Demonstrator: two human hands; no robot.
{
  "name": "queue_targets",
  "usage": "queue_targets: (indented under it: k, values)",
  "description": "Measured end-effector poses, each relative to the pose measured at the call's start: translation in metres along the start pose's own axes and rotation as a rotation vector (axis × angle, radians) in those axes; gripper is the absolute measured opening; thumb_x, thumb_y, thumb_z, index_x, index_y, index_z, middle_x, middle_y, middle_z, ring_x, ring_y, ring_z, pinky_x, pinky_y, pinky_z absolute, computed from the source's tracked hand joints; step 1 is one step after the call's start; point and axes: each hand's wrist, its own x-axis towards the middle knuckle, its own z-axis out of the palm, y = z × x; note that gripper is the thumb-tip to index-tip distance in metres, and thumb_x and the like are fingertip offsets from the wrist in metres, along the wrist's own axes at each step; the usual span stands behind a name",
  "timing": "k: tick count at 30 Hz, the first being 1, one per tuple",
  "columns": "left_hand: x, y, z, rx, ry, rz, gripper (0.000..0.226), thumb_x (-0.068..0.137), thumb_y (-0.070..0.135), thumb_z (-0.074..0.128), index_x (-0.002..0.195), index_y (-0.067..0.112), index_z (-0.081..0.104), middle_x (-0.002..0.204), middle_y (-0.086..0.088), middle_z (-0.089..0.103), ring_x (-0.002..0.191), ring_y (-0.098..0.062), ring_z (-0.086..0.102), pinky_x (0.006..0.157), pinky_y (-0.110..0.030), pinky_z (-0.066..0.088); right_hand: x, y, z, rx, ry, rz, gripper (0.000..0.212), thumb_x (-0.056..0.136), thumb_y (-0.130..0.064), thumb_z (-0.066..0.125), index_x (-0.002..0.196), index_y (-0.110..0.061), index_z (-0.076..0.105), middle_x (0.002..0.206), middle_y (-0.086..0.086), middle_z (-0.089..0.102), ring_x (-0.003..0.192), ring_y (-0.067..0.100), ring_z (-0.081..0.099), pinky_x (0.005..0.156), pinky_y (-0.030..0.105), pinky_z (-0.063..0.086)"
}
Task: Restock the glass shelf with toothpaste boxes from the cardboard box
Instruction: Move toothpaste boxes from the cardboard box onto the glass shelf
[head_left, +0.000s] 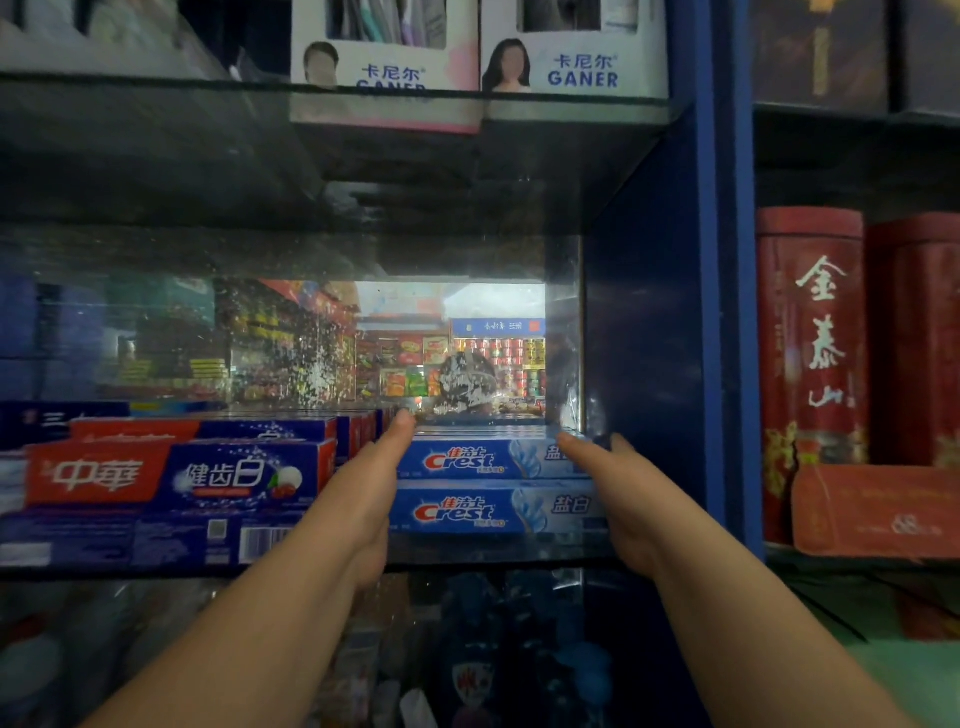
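Two stacked Crest toothpaste boxes (457, 512) sit on the glass shelf (156, 571). The left hand (374, 488) presses the stack's left end with straight fingers. The right hand (623, 499), fingers also extended, presses and hides the stack's right end; its thumb is indistinct.

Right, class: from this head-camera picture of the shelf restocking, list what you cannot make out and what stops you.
All in the head view:
- The cardboard box: outside the frame entirely.
- Right ends of the upper Crest box and lower Crest box: covered by the right hand.
- How many boxes sit behind those two: hidden by their fronts.
- The goods under the glass shelf: dark, blurred through the glass.
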Motion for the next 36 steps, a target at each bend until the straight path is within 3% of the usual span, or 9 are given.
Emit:
queue_targets:
  k: [3, 6, 9, 15, 18, 21, 25, 30, 36]
  values:
    - [-0.011, 0.008, 0.007, -0.008, 0.02, 0.126, 0.06, 0.088, 0.064, 0.043, 0.133, 0.027, 0.05, 0.104, -0.006, 0.071, 0.078, -0.022, 0.074, 0.059, -0.033, 0.058, -0.006, -0.011, -0.004, -0.034, 0.09, -0.108, 0.069, 0.089, -0.016, 0.052, 0.149, -0.026, 0.019, 0.09, 0.001, 0.05, 0.082, 0.022, 0.059, 0.066, 0.033, 0.05]
    - [-0.014, 0.035, 0.02, 0.029, 0.036, 0.246, 0.066, 0.089, 0.067, 0.034, 0.142, 0.027, 0.038, 0.085, 0.001, 0.067, 0.051, -0.007, 0.069, 0.039, -0.022, 0.05, -0.002, -0.041, -0.003, -0.056, 0.117, -0.157, 0.055, 0.09, -0.016, 0.048, 0.14, -0.026, 0.028, 0.09, 0.005, 0.052, 0.075, 0.021, 0.057, 0.058, 0.031, 0.048]
    - [-0.005, 0.064, 0.033, 0.047, 0.036, 0.263, 0.073, 0.085, 0.075, 0.029, 0.136, 0.025, 0.043, 0.057, 0.005, 0.071, 0.05, -0.011, 0.069, 0.05, -0.027, 0.052, 0.01, -0.073, 0.009, -0.024, 0.125, -0.137, 0.047, 0.084, -0.026, 0.052, 0.127, -0.026, 0.034, 0.099, 0.01, 0.057, 0.086, 0.027, 0.062, 0.072, 0.044, 0.057]
    - [0.023, 0.071, 0.042, 0.19, 0.036, 0.193, 0.094, 0.066, 0.091, 0.023, 0.14, 0.035, 0.037, 0.118, -0.008, 0.065, 0.099, -0.029, 0.067, 0.078, -0.04, 0.054, 0.036, -0.084, 0.014, -0.134, 0.07, -0.066, 0.036, 0.09, -0.043, 0.051, 0.115, -0.022, 0.033, 0.096, 0.008, 0.053, 0.093, 0.029, 0.059, 0.085, 0.048, 0.052]
    - [0.03, 0.065, 0.039, 0.3, 0.026, 0.133, 0.098, 0.066, 0.091, 0.025, 0.143, 0.031, 0.036, 0.139, -0.013, 0.052, 0.116, -0.033, 0.057, 0.094, -0.046, 0.049, 0.044, -0.072, 0.009, -0.201, 0.004, -0.036, 0.056, 0.088, -0.055, 0.053, 0.127, -0.017, 0.043, 0.112, 0.009, 0.057, 0.098, 0.028, 0.058, 0.088, 0.046, 0.051]
    - [0.027, 0.06, 0.037, 0.247, 0.068, 0.063, 0.094, 0.072, 0.086, 0.024, 0.136, 0.02, 0.047, 0.113, -0.015, 0.067, 0.089, -0.029, 0.068, 0.068, -0.037, 0.056, 0.048, -0.058, 0.004, -0.187, 0.015, -0.041, 0.084, 0.081, -0.07, 0.052, 0.144, -0.017, 0.032, 0.135, 0.01, 0.05, 0.099, 0.026, 0.056, 0.078, 0.038, 0.048]
    - [0.023, 0.034, 0.03, 0.076, 0.119, 0.054, 0.079, 0.079, 0.08, 0.024, 0.109, 0.018, 0.063, 0.078, -0.01, 0.074, 0.063, -0.024, 0.071, 0.047, -0.03, 0.053, 0.047, -0.027, 0.005, -0.033, 0.049, 0.037, 0.102, 0.062, -0.088, 0.048, 0.142, -0.025, 0.038, 0.131, 0.005, 0.057, 0.101, 0.028, 0.063, 0.074, 0.041, 0.055]
    - [0.024, 0.011, 0.029, -0.071, 0.12, 0.0, 0.055, 0.092, 0.063, 0.035, 0.09, 0.018, 0.065, 0.073, -0.007, 0.073, 0.07, -0.028, 0.069, 0.056, -0.036, 0.055, 0.046, -0.016, 0.005, 0.049, -0.022, 0.085, 0.034, 0.096, -0.05, 0.045, 0.095, -0.019, 0.06, 0.086, 0.008, 0.069, 0.078, 0.027, 0.067, 0.076, 0.042, 0.055]
    - [0.031, 0.008, 0.025, -0.061, 0.182, -0.042, 0.031, 0.096, 0.035, 0.041, 0.085, 0.014, 0.061, 0.076, -0.009, 0.068, 0.068, -0.028, 0.066, 0.065, -0.038, 0.054, 0.051, -0.006, 0.004, 0.06, 0.045, 0.034, 0.026, 0.1, -0.036, 0.042, 0.115, -0.019, 0.055, 0.1, 0.007, 0.067, 0.086, 0.026, 0.065, 0.072, 0.041, 0.056]
